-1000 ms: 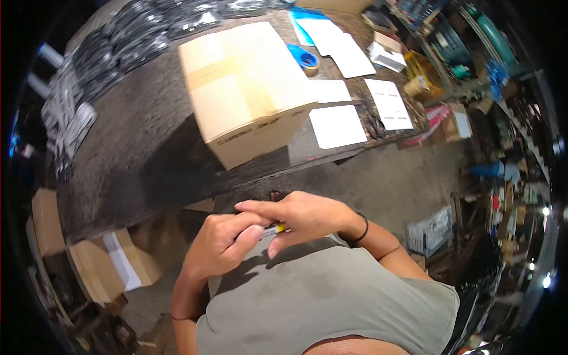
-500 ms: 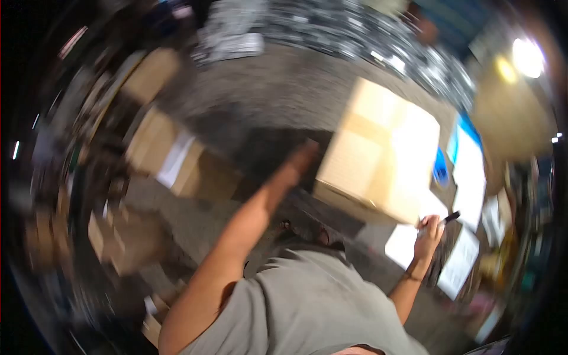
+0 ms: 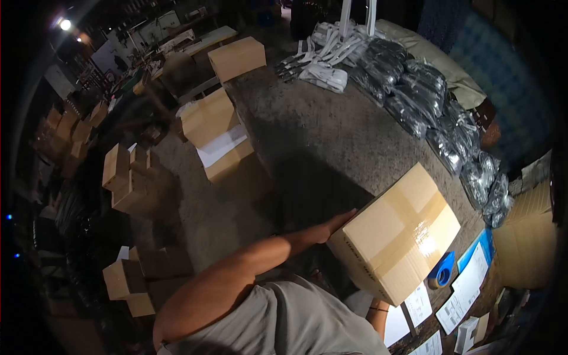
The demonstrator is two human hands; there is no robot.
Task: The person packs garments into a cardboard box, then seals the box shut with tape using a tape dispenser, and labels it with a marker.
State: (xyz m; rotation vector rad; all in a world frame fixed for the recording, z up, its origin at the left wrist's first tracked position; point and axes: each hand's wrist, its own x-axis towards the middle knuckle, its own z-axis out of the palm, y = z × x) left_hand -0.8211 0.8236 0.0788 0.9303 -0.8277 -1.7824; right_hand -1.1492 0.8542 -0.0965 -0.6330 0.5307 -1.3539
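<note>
A sealed cardboard box with tan tape across its top lies at the near right of the dark table. My left hand is pressed flat against the box's left side, arm stretched out from my grey shirt. Of my right arm only the wrist with a dark band shows, below the box's near corner. The right hand itself is hidden behind the box.
A blue tape roll and white printed sheets lie right of the box. Black packed bags and white bundles line the table's far side. Cardboard cartons stand on the floor at left, with several smaller ones.
My hands were together at my chest on a small yellow-tipped object. They have parted; my view swung left, and the left hand now rests on the box's side.
</note>
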